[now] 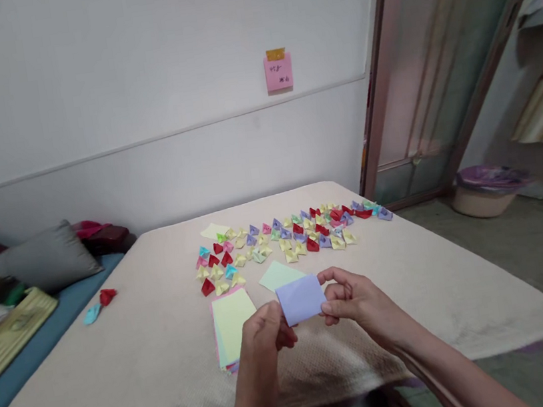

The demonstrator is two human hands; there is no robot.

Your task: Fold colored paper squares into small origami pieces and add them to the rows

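A folded purple sheet of paper is held above the near part of the cloth-covered table, between my two hands. My left hand pinches its left edge, and my right hand grips the right edge with thumb and fingers. Just behind it lies a pale green sheet, partly hidden by the purple one. To the left, beside my left hand, is a stack of coloured paper with a pale yellow sheet on top. Farther back many small folded paper pieces in several colours are spread in rows.
Two loose folded pieces, one red and one light blue, lie at the table's left. A grey pillow and a box of items are beyond. A pink note is taped to the wall; a bin stands right.
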